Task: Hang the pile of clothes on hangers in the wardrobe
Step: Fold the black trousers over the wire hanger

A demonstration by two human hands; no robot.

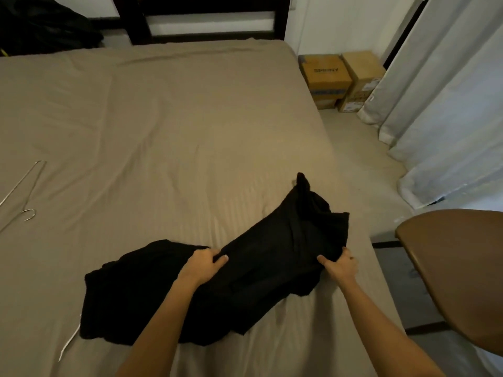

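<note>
Black and soft, the piece of clothing [258, 270] lies on the bed [163, 118]. The left hand [205, 263] and the right hand [340, 265] each pinch a fold of it, thumb on top. Its long side runs across from below the left fingers to up past the right fingers. The wire hanger [24, 197] lies far out past the left fingers, so I think the left hand is the nearer one to fetch it.

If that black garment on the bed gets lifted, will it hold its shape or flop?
Probably floppy: the black garment lies crumpled and bunches where the left hand and right hand pinch it. Its folds lie low on the bed, so likely light. Lifted, it should sag between the hands.
</note>
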